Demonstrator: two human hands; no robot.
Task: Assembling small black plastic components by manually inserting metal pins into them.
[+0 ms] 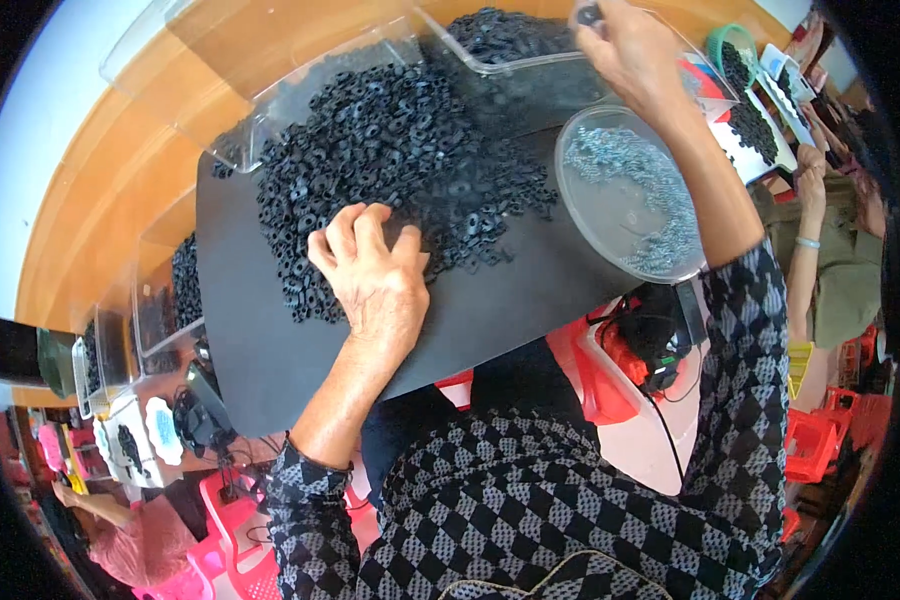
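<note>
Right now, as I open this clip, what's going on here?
A person's left hand rests with curled fingers on a heap of black parts on a dark board. The right hand pinches a single dark piece up by a clear bin. A round dish of small, pale bluish bits sits right of the heap.

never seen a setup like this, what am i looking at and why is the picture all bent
There is no machine: these are a person's two bare hands. The one picture comes from a wide fisheye camera on that person's head, looking down, so straight edges bend. A pile of small black pieces lies on a dark board; the left hand touches its near edge. The right hand, raised near a clear bin, pinches a small dark piece. A round tub holds small bluish parts.
</note>
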